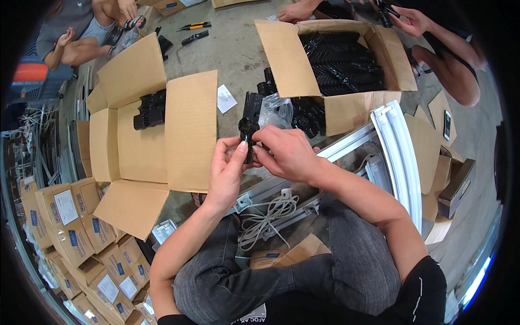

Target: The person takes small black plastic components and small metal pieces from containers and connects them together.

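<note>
In front of me my left hand [225,169] is closed round a black plastic part with a ring-shaped end [248,127], its thumb pressed on the near side. My right hand [290,154] pinches at the lower right of the same part, and its fingertips partly hide what they grip. Just beyond, a longer black piece [252,103] stands near clear plastic bags [275,112]. On the left an open cardboard box [142,157] holds a few black parts [150,110]. Another open box [346,111], far right, is packed with rows of black parts [341,62].
White metal rails [398,157] and a coiled grey cable [271,216] lie round my legs. Closed cartons [65,216] are stacked at left. A phone [447,125] rests on cardboard at right. A cutter knife [194,26] lies far off. Other people's hands [411,21] work beyond the boxes.
</note>
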Available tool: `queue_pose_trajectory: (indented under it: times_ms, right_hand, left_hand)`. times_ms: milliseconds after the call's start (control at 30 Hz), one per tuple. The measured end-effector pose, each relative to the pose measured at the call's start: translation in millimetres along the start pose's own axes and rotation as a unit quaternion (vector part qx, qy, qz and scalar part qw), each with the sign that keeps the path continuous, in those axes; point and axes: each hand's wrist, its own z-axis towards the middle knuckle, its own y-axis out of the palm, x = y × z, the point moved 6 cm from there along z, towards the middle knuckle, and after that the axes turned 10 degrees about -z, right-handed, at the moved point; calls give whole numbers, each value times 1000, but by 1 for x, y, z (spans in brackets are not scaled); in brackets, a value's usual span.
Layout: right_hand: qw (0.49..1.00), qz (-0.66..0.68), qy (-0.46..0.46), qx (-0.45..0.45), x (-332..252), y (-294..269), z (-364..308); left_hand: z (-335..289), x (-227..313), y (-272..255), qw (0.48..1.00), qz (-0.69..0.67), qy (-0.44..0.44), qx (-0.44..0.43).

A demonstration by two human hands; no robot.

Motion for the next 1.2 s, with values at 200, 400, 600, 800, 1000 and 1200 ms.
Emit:
queue_pose_trajectory:
  times_ms: [200,400,600,800,1000,1200]
  right_hand:
    - [1000,8,3,1,-1,1,-1]
    - [1000,-12,-14,-23,6,3,-3]
    - [999,34,-5,34,-1,-5,-1]
    - [1000,1,-5,-20,7,2,-3]
    - [973,157,150,78,46,4,-6]
    - [733,599,308,-96,66,20,-12]
  left_hand:
    - [-2,2,3,999,-10,-9,29]
    - [-1,-1,1,999,-15,-32,-19]
    - [0,-2,0,998,-39,-39,-28]
    - [-1,-5,-5,997,-47,-56,-39]
    - [-1,-5,-1,989,-107,-86,-50]
    - [-10,-11,4,937,-253,-190,-146]
